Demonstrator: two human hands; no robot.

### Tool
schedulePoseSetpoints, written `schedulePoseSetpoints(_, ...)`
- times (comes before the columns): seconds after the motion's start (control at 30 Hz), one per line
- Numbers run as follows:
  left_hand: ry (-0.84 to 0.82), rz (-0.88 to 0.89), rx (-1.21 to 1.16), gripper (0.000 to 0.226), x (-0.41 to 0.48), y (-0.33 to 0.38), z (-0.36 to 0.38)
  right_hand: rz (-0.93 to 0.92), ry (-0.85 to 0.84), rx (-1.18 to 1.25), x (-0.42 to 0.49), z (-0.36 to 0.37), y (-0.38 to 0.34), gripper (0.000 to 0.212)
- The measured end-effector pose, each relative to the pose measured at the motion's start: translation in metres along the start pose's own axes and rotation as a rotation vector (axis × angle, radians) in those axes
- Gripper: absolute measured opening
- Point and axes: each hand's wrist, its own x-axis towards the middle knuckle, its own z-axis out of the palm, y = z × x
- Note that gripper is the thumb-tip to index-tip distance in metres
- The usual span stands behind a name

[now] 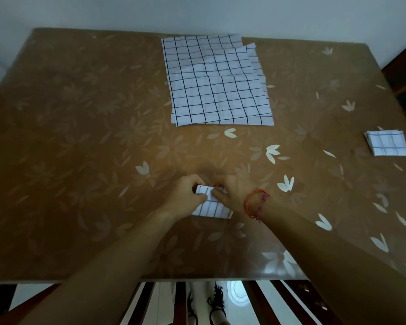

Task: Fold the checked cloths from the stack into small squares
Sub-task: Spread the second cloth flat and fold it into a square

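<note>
Bench (80,137): glossy brown top with a pale leaf pattern.
Stack (217,82): flat checked cloths, creased, at the far middle.
Folded pile (386,143): small squares, far right.
Cloth in hand (212,207): near centre, nearly a square.
Left hand (188,193): pinching the raised edge.
Right hand (232,191): pinching beside it.
Tip: bring the edges level, then press the crease flat.

No readable text, label, brand, number or sign shows on anything in view
</note>
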Motion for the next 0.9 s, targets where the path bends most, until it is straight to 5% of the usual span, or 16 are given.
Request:
schedulePoseSetpoints(0.13,0.053,-0.035,-0.153,0.016,-0.009,0.017,-0.004,0.221,-0.153,0.168,0.006,0.044,0.048,0.026)
schedulePoseSetpoints(0.23,0.101,-0.115,-0.318,0.028,-0.018,0.025,-0.005,0.108,0.124,0.354,-0.041,-0.036,-0.003,0.012)
schedulePoseSetpoints(0.53,0.081,-0.269,-0.76,0.026,-0.055,0.045,0.015,0.177,0.284,0.875,-0.103,-0.054,0.009,0.006)
schedulePoseSetpoints(0.7,0.066,-0.23,-0.748,0.011,-0.071,0.065,0.027,0.253,0.377,0.955,-0.127,-0.049,0.02,0.029)
schedulePoseSetpoints(0.9,0.071,-0.197,-0.642,0.014,-0.076,0.078,0.045,0.327,0.382,1.068,-0.152,-0.039,0.037,0.014)
